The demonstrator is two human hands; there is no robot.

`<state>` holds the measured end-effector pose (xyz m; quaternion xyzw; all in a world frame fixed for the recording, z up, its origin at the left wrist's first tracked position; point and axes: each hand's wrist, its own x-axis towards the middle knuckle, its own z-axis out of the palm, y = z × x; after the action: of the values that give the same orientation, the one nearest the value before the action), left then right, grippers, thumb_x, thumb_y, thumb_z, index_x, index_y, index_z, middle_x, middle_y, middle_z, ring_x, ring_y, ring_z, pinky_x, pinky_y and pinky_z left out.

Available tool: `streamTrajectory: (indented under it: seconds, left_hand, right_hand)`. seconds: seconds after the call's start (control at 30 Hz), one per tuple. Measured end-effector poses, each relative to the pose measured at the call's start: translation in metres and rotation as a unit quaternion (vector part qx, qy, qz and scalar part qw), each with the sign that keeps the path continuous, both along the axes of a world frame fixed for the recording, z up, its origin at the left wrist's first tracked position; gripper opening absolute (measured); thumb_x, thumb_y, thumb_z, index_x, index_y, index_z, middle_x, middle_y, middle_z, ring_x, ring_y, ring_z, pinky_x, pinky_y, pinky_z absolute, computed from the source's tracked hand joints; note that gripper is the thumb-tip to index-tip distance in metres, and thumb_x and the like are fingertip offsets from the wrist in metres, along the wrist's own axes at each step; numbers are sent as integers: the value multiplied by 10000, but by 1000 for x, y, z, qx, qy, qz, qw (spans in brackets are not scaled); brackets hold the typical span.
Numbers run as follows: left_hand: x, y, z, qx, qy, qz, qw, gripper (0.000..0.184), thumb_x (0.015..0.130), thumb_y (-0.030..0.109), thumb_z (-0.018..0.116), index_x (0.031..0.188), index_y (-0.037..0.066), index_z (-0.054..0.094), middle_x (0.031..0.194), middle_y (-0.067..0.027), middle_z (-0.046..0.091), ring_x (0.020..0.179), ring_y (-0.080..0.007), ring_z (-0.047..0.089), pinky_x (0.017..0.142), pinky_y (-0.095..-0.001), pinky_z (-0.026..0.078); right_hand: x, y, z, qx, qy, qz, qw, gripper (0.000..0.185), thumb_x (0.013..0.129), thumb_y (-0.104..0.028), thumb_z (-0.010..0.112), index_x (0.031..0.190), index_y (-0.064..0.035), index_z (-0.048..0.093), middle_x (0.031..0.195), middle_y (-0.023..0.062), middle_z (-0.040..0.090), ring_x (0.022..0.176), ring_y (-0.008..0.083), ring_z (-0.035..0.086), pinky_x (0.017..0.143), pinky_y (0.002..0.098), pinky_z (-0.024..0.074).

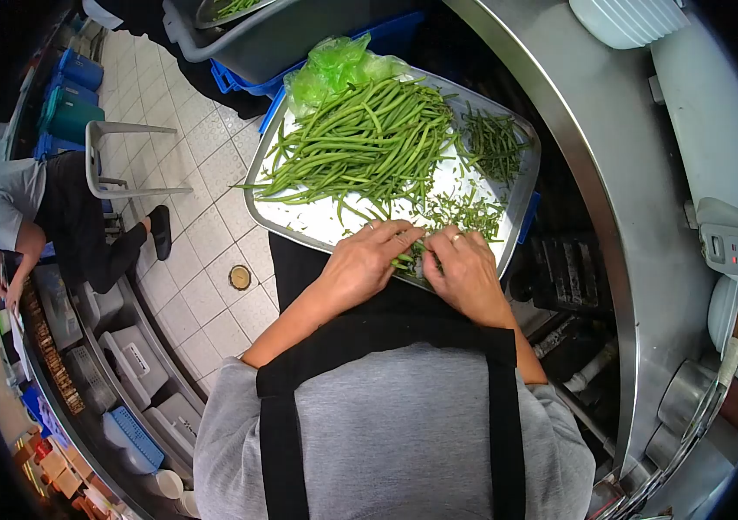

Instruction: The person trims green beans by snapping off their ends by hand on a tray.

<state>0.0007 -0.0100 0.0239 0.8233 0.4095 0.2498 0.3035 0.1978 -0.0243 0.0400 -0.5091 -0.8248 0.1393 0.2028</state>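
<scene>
Both hands are close together over the near edge of a metal tray (300,237). My left hand (375,262) has its fingers bent round some green beans (404,260). Beside it, my right hand (460,264) is curled with thumb and fingers pinched close; what they hold is too small to tell. A large pile of long green beans (369,143) covers the tray's left and middle. Small trimmed bean ends (464,212) lie scattered just beyond my fingers. Darker, thin beans (495,143) form a smaller heap at the tray's right, and a green plastic bag (330,74) sits at its far left corner.
Along the right runs a steel counter (590,113) with a digital device (731,249) and a pot (688,394). A grey bin (248,48) stands beyond the tray. At left are a chair (96,160) and another person (65,199) bending over a counter.
</scene>
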Motion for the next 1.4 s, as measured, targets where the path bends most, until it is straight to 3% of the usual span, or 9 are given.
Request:
streamTrajectory:
  seconds: [0.27, 0.43, 0.53, 0.63, 0.77, 0.87, 0.97, 1.07, 1.4]
  left_hand:
    - [3, -6, 0, 6, -9, 46, 999, 399, 735, -49, 612, 1119, 57, 603, 900, -139, 662, 843, -339, 650, 729, -399, 527]
    - [5, -4, -3, -68, -38, 38, 996, 260, 811, 19, 606, 1069, 48, 586, 894, -150, 668, 828, -349, 648, 689, -411, 516]
    - [7, 2, 2, -125, -60, 32, 990, 182, 869, 69, 589, 1050, 52, 571, 880, -143, 671, 800, -326, 654, 671, -402, 510]
    - [7, -5, -5, -233, -136, 45, 962, 106, 955, 112, 526, 1018, 33, 556, 821, -90, 661, 731, -205, 620, 653, -316, 483]
    - [-1, 5, -3, -386, -309, 105, 863, 182, 1018, 205, 462, 1007, 42, 544, 826, -31, 646, 647, -57, 482, 599, -209, 409]
    - [-6, 14, -11, -356, -401, 135, 833, 195, 1021, 228, 458, 1037, 48, 534, 841, -51, 649, 586, -49, 427, 541, -182, 367]
    - [-9, 12, -15, -357, -434, 167, 810, 197, 1022, 229, 454, 1052, 50, 527, 841, -56, 648, 581, -43, 434, 515, -173, 348]
    - [-9, 10, -14, -361, -467, 192, 784, 190, 1022, 232, 453, 1045, 60, 531, 859, -62, 654, 587, -38, 447, 501, -168, 334]
    - [-9, 7, -12, -338, -493, 179, 782, 194, 1026, 247, 446, 1037, 69, 525, 925, -66, 661, 637, -32, 478, 520, -164, 339]
  right_hand:
    - [1, 3, 9, 34, 70, -17, 997, 107, 796, -35, 674, 897, -50, 646, 857, 91, 637, 742, 273, 598, 674, 347, 470]
    - [-1, 6, -4, -30, 200, -80, 976, 81, 819, 6, 637, 897, -12, 626, 793, 92, 599, 690, 199, 591, 635, 293, 469]
    - [-5, 7, -11, -127, 334, -135, 924, 38, 887, -12, 590, 919, 6, 601, 756, 29, 554, 684, 99, 548, 633, 258, 451]
    - [11, 18, -29, -222, 546, -193, 784, 60, 927, -40, 558, 964, -2, 586, 786, 13, 562, 683, 91, 543, 648, 238, 442]
    - [16, 20, -19, -221, 497, -146, 826, 115, 934, -41, 557, 1031, -22, 615, 834, 10, 576, 689, 75, 553, 643, 200, 443]
    - [8, 16, -28, -173, 335, -35, 926, 159, 892, -39, 598, 1031, -31, 674, 893, 77, 615, 732, 166, 598, 679, 262, 475]
    - [-13, 9, -12, -259, 281, -14, 924, 144, 892, -79, 598, 999, -27, 679, 908, 86, 626, 842, 202, 607, 733, 322, 484]
    - [-14, 8, -27, -211, 179, 37, 960, 133, 896, -111, 603, 972, -38, 684, 874, 92, 638, 802, 213, 613, 725, 318, 480]
    - [-21, 16, -22, -209, 242, 9, 947, 132, 881, -128, 618, 949, -28, 671, 779, 81, 605, 710, 205, 589, 644, 314, 463]
